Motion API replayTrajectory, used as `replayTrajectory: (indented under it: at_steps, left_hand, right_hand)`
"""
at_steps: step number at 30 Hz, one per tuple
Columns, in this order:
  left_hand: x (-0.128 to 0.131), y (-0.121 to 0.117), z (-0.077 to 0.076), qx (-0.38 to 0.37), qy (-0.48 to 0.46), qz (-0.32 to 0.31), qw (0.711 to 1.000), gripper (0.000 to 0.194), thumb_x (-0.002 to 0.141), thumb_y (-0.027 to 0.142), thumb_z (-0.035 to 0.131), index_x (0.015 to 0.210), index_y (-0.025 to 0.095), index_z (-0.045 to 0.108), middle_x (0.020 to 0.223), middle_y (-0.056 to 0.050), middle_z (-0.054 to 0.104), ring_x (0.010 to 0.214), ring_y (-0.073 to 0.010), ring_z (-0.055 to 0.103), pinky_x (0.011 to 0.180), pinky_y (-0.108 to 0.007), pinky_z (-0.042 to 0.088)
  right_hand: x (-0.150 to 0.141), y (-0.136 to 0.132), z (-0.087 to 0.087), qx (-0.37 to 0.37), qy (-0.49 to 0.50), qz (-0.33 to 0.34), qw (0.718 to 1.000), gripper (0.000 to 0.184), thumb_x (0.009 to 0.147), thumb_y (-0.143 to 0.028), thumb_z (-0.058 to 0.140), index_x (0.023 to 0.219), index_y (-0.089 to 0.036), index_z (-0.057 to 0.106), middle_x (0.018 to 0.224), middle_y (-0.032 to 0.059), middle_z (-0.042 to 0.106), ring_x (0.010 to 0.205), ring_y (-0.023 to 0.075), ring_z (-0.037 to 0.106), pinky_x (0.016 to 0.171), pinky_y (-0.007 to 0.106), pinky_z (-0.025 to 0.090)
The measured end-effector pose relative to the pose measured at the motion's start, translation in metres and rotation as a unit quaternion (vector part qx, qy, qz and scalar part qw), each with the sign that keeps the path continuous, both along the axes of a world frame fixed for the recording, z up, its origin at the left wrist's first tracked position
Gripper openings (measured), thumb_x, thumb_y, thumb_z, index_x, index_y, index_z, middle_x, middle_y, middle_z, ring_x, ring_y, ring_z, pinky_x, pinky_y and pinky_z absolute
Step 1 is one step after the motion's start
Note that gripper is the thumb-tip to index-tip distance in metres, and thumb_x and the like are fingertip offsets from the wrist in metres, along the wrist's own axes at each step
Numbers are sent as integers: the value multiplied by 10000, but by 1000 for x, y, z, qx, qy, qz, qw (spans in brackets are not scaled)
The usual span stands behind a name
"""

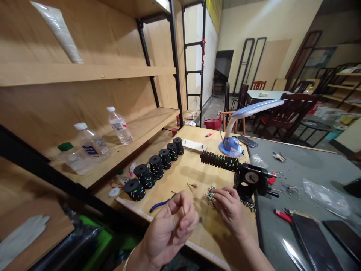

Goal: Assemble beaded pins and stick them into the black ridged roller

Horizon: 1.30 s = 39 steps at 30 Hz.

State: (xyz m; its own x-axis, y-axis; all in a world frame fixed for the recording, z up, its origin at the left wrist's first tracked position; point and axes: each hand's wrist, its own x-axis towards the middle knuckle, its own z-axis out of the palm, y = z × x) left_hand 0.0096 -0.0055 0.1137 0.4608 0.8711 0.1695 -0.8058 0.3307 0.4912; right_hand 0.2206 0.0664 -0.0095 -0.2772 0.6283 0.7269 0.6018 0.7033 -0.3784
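My left hand (176, 222) is raised over the front of the wooden table (186, 173), thumb and fingers pinched together. Whatever is between those fingertips is too small to make out. At the small pile of multicoloured beads (210, 196), my right hand (229, 207) has its fingertips drawn together on the pile's right side; I cannot tell what they hold. Behind it stands a black clamp-like fixture (249, 178) bearing a black ridged cylinder (217, 160) with coloured specks on part of it. Blue-handled pliers (159, 206) and a small tuft of thin strands (193, 185) lie nearby.
Several black speckled spools (156, 165) stand in a row at the left. A blue desk lamp (229, 145) and a white block (194, 145) are at the back. Plastic bottles (120, 126) stand on the shelf. The grey mat (299, 169) holds plastic bags, loose beads and dark flat objects.
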Motion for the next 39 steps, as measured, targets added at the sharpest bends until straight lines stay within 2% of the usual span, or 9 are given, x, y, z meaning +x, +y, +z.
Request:
replayTrajectory:
  at_steps: [7,12,15,21,25,28,30,36,39]
  left_hand:
    - [2,-3,2,5,28,10,1000,111,872,160,627,773,166,577,559,54,384,443,-47,209,342,-72,225]
    - [4,1,5,-13,141,54,988,173,843,241,683,778,163,543,610,38,487,464,-31,351,374,-75,273]
    - [7,1,8,-1,232,76,970,218,841,284,686,767,163,521,636,26,526,487,-39,424,415,-101,330]
    - [13,-11,5,90,418,74,901,261,885,404,588,776,176,521,689,-10,555,543,-99,490,485,-195,429]
    - [8,-22,-4,217,540,136,802,210,943,325,482,806,185,558,708,-31,581,600,-137,537,566,-236,429]
    - [4,-25,-12,281,589,191,733,151,938,215,478,822,197,572,731,-35,614,686,-160,579,654,-245,417]
    - [3,-24,-16,289,605,203,713,124,922,173,491,842,202,581,752,-37,622,707,-169,583,664,-247,402]
    - [12,-14,-31,299,614,147,716,137,897,142,484,804,194,570,751,-30,571,717,-179,538,656,-256,368]
    - [12,-6,-44,272,624,125,722,138,903,165,471,809,197,566,723,-13,554,679,-170,517,629,-255,362]
  right_hand:
    - [4,2,-5,1,-4,-9,1000,200,912,-154,532,1009,-249,678,1005,53,758,930,247,596,813,415,517]
    - [10,-8,-3,-26,-50,3,998,191,899,-172,544,1032,-241,662,1095,72,742,1112,277,579,870,444,527]
    - [16,-20,4,-46,-64,16,997,359,871,-143,531,1216,-221,591,1150,95,717,1171,295,562,909,474,522]
    - [-4,-73,48,-166,132,32,977,377,909,-174,494,1278,-237,536,1163,135,686,1054,261,650,834,370,572]
    - [-32,-100,63,-252,236,148,927,405,932,-254,505,1335,-245,472,1203,156,666,900,232,704,725,314,596]
    - [-42,-104,63,-327,257,194,888,305,946,-310,493,1239,-231,527,992,108,726,788,196,706,708,287,575]
    - [-43,-104,61,-368,242,167,882,219,944,-332,497,1111,-223,589,785,46,719,683,170,681,643,247,542]
    - [-31,-104,49,-358,164,98,914,241,922,-354,494,758,-215,602,561,-28,576,499,123,532,495,208,400]
    - [-28,-108,35,-403,188,74,893,300,910,-426,496,703,-218,554,503,-55,484,451,115,441,459,218,338]
